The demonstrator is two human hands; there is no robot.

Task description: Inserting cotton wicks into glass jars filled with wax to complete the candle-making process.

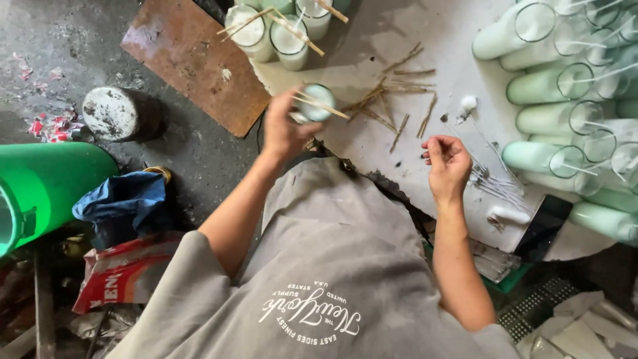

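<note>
A small glass [315, 103] of pale wax sits in the left hand [284, 129], fingers closed round its side, over the near-left edge of the white, wax-stained board [425, 46] that serves as the work surface; a thin wooden stick [321, 106] lies across its mouth (whether a wick hangs from it is too blurred to tell). The right hand [446, 163] hovers above the board's near edge, fingers curled loosely inward with the tips pinched together; what they hold, if anything, cannot be made out. Just right of it lies a bundle of white wicks with metal feet [495, 186], and between the two hands a scatter of loose sticks [392, 106]. At the far-left edge stand filled glasses [279, 33] with sticks across their rims, cut off by the top of the view. Along the right edge empty glasses with green-tinted bases [558, 86] lie on their sides in rows, each with a wick inside, partly out of view. Off the board sit a rusty sheet [193, 60], a wax-crusted can [116, 113] and a green bucket [46, 186] whose inside is hidden.
</note>
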